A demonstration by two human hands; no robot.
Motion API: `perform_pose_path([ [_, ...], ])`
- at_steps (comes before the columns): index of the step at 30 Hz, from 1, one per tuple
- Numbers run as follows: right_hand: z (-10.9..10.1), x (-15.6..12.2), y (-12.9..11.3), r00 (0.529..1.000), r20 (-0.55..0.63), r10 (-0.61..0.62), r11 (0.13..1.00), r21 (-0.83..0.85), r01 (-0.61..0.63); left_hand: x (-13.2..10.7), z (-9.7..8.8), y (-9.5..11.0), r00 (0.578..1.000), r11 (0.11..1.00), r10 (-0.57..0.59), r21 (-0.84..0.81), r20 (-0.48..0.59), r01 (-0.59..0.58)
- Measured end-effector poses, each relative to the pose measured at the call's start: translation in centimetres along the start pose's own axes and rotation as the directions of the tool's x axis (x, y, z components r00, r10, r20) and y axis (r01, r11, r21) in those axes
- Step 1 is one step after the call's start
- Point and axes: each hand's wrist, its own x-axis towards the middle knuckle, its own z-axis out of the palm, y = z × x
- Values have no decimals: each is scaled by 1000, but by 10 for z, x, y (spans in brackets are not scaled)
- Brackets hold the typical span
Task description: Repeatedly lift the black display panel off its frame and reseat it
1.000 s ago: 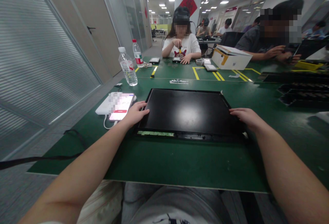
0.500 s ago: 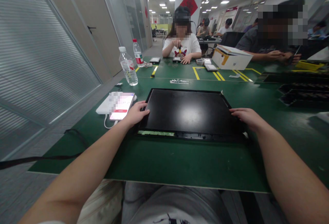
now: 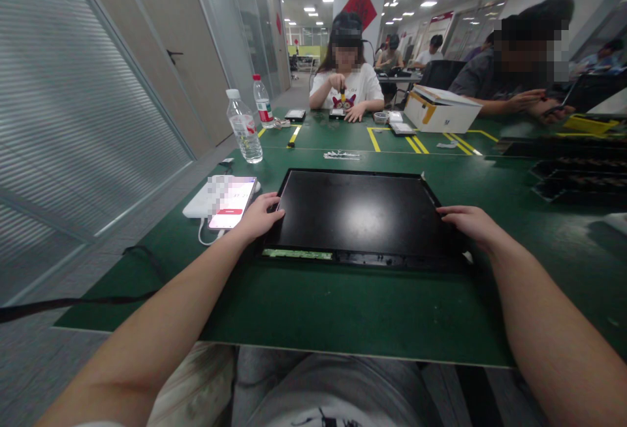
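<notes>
A black LCD screen panel [image 3: 357,215] lies face up in front of me, with a glare spot on its surface. Along its near edge runs a strip of green circuit board [image 3: 297,254] at the left. My left hand [image 3: 262,216] grips the panel's left edge, thumb on top. At the opposite side, my right hand [image 3: 467,221] holds the right edge between thumb and fingers; the undersides of both grips are hidden. Small pale tabs stick out at the panel's right corners.
A lit phone [image 3: 232,204] with a white cable overlaps a white box [image 3: 198,200] at left. Behind stand two water bottles [image 3: 246,130] [image 3: 263,104]. Dark panels [image 3: 582,175] are stacked at right. Across the green table [image 3: 343,316] sit two people, near a white carton [image 3: 441,113].
My hands and the screen panel stay in place. Across the table, the person at right has shifted their head and hands slightly.
</notes>
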Motion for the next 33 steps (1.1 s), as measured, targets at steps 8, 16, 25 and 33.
perform_pose_path([
  [8, 2, -5, -5, 998, -16, -67, 977, -204, 63, -1, -5, -1, 992, 987, 125, 101, 31, -127],
  [16, 1, 0, -1, 993, 7, -118, 931, -348, 113, -10, -28, 12, 919, 894, 291, 265, 265, -360],
  [25, 4, 7, 6, 990, 49, -130, 877, -459, 138, -19, -42, 24, 891, 911, 234, 231, 389, -341],
  [33, 1, 11, 12, 992, 30, -123, 924, -360, 125, -20, -48, 26, 867, 927, 185, 210, 463, -310],
])
